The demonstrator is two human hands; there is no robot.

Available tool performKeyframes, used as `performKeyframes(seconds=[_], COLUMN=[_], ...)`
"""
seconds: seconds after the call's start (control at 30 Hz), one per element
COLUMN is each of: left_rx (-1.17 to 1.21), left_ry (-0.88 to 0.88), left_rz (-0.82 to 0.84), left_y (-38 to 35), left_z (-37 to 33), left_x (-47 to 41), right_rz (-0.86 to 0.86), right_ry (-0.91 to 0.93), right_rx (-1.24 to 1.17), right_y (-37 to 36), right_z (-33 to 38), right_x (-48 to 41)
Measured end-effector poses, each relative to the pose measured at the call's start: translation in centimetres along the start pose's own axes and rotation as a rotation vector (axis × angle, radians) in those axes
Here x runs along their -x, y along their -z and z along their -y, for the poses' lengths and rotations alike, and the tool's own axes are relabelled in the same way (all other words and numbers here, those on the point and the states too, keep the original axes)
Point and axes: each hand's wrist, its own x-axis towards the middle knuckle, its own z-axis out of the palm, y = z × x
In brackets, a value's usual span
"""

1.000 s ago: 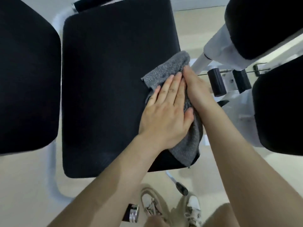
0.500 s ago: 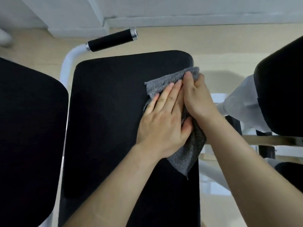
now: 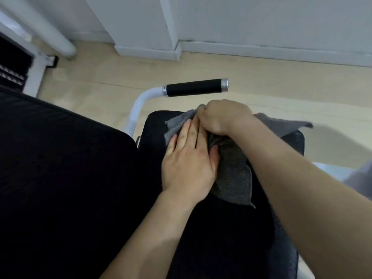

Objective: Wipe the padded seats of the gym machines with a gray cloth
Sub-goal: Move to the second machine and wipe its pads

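A gray cloth [image 3: 233, 176] lies spread over the far end of a black padded seat [image 3: 211, 228]. My left hand [image 3: 189, 162] rests flat on the cloth, fingers together and pointing away from me. My right hand [image 3: 219, 115] is closed in a fist on the cloth's far edge, at the top end of the seat. A corner of the cloth [image 3: 289, 123] sticks out to the right over the pad's edge.
A second black pad [image 3: 60, 178] fills the left side, close beside the seat. A white tube with a black grip handle [image 3: 195, 89] stands just beyond the seat. Pale floor, white wall and skirting lie further back. A white frame post stands far left.
Both hands have slid the cloth up the seat to its far end. The right hand has closed into a fist on the cloth. The view has tilted up toward the wall.
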Motion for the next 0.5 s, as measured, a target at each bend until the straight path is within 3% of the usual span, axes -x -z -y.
performKeyframes(seconds=[0.23,0.37,0.43,0.5], left_rx=[0.147,0.245,0.306,0.273], left_ry=[0.209,0.243,0.312,0.356], left_rz=[-0.074,-0.084,-0.092,-0.096], left_y=[-1.1,-1.0,-0.7,-0.8], left_z=[0.0,1.0,1.6,1.8], left_x=[-0.7,-0.3,0.2,0.1], right_rz=[-0.077,-0.170,-0.059,0.149], right_ry=[0.198,0.421,0.481,0.491], right_rx=[0.008,-0.224,-0.203,-0.012], right_y=[-2.9,-3.5,-3.7,-3.8], right_z=[5.4,7.0,9.0,11.0], right_x=[-4.5,-5.3,-5.8,-6.4])
